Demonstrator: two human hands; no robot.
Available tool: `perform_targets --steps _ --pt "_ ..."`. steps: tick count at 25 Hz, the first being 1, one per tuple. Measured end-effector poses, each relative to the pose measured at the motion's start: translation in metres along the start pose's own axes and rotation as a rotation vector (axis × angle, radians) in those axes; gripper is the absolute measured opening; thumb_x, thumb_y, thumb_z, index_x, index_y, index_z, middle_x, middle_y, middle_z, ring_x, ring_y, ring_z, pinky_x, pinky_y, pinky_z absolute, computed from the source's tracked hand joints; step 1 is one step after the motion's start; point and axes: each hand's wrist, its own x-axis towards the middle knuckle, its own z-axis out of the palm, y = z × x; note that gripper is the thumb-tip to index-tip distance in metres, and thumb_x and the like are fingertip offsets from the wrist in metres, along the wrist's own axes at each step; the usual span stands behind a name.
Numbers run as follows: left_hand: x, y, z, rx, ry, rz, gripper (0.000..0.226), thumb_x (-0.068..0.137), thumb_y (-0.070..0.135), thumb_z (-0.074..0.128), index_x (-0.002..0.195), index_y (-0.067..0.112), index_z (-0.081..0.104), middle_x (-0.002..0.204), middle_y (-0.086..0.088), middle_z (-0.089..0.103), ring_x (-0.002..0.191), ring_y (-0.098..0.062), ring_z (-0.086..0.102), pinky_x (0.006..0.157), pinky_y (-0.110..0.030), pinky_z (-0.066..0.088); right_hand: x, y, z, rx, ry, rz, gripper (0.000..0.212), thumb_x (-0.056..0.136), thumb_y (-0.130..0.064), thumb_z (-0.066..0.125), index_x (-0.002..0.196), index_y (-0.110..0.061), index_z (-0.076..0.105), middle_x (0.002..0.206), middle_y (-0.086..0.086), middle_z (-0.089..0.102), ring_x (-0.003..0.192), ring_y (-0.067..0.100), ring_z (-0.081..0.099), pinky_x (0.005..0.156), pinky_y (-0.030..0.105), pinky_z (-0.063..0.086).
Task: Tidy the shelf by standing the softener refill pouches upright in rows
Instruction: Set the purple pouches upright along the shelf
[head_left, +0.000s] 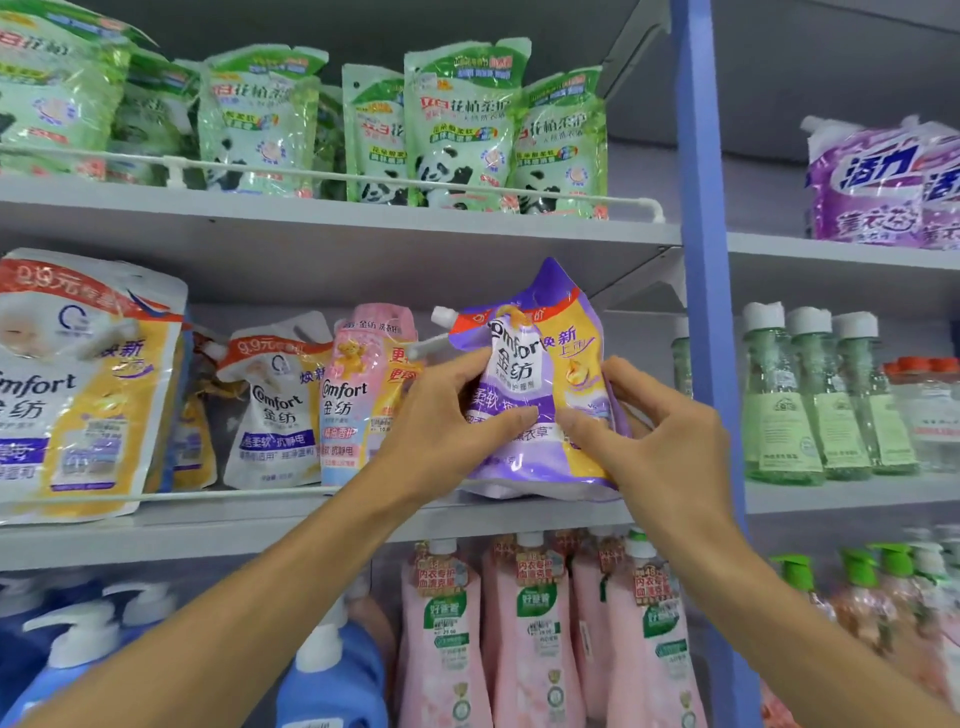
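Observation:
A purple and yellow softener refill pouch (540, 364) stands upright at the right end of the middle shelf (311, 525), its base near the front rail. My left hand (447, 431) grips its left side, thumb across the front. My right hand (654, 436) grips its right side, thumb on the front. To its left stand a pink pouch (363, 395) and a white pouch (275, 410), both upright. A large white and yellow pouch (78, 384) stands at the far left, with more pouches half hidden behind it.
Green panda pouches (457, 130) fill the upper shelf. Pink bottles (540, 623) and blue pump bottles (332, 670) stand below. A blue upright post (701, 260) bounds the bay on the right; green bottles (810, 395) and purple bags (878, 187) lie beyond it.

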Motion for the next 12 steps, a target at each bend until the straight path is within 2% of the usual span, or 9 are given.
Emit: perform_targets --steps 2,4,6,8,9,10,11,12 --pt "-0.006 0.004 -0.005 0.080 0.052 0.138 0.044 0.087 0.015 0.084 0.129 0.012 0.070 0.117 0.001 0.077 0.104 -0.020 0.073 0.088 -0.049 0.059 -0.003 0.009 0.009 0.108 0.032 -0.046 0.069 0.077 -0.024 0.092 0.141 -0.023 0.065 0.129 -0.016 0.071 0.119 0.000 0.067 0.099 0.036 0.058" --pt "-0.011 0.005 -0.017 0.261 0.135 0.332 0.053 0.089 0.013 0.083 0.138 0.006 0.064 0.128 -0.004 0.071 0.116 -0.018 0.067 0.098 -0.040 0.055 -0.003 0.018 0.024 0.250 0.016 -0.041 0.076 0.078 -0.024 0.092 0.146 -0.024 0.059 0.139 -0.012 0.067 0.127 0.006 0.064 0.104 0.038 0.055" --pt "-0.014 -0.001 -0.034 0.406 0.209 0.412 0.069 0.090 0.011 0.082 0.150 0.000 0.050 0.147 -0.008 0.060 0.135 -0.018 0.057 0.112 -0.030 0.047 0.004 0.019 0.046 0.383 -0.066 0.044 0.059 0.078 -0.017 0.090 0.132 -0.021 0.068 0.123 -0.007 0.076 0.114 0.009 0.072 0.096 0.040 0.060" --pt "-0.015 -0.014 -0.056 0.396 0.172 0.308 0.077 0.090 0.012 0.082 0.156 0.004 0.043 0.156 -0.001 0.054 0.142 -0.013 0.053 0.113 -0.027 0.045 0.013 0.017 0.075 0.385 -0.110 0.083 0.026 0.077 -0.007 0.088 0.100 -0.015 0.076 0.093 -0.005 0.082 0.085 0.008 0.076 0.079 0.034 0.062" --pt "-0.014 -0.021 -0.068 0.349 0.138 0.194 0.066 0.091 0.012 0.082 0.150 0.007 0.052 0.145 0.007 0.064 0.132 -0.008 0.060 0.105 -0.024 0.049 0.016 0.017 0.090 0.341 -0.108 0.075 0.019 0.076 -0.007 0.089 0.088 -0.014 0.076 0.083 -0.006 0.081 0.076 0.007 0.075 0.072 0.031 0.060" --pt "-0.015 -0.030 -0.081 0.329 0.117 0.064 0.040 0.091 0.010 0.081 0.129 0.008 0.067 0.121 0.016 0.075 0.110 -0.001 0.069 0.091 -0.023 0.053 0.019 0.017 0.104 0.303 -0.115 0.060 0.017 0.075 -0.009 0.091 0.083 -0.016 0.077 0.080 -0.006 0.080 0.073 0.008 0.073 0.068 0.032 0.059" --pt "-0.017 -0.041 -0.095 0.314 0.091 -0.044 0.011 0.090 0.008 0.081 0.099 0.006 0.073 0.092 0.015 0.078 0.087 -0.001 0.071 0.077 -0.026 0.055 0.024 0.016 0.119 0.270 -0.142 0.048 0.016 0.075 -0.015 0.092 0.081 -0.021 0.078 0.079 -0.007 0.080 0.072 0.008 0.073 0.068 0.035 0.059" --pt "-0.017 -0.058 -0.112 0.299 0.099 -0.144 0.017 0.090 0.009 0.081 0.080 -0.001 0.070 0.075 0.006 0.076 0.075 -0.011 0.070 0.070 -0.037 0.056 0.029 0.012 0.132 0.238 -0.197 0.048 0.014 0.076 -0.022 0.091 0.079 -0.026 0.078 0.076 -0.011 0.079 0.070 0.005 0.072 0.068 0.035 0.059"
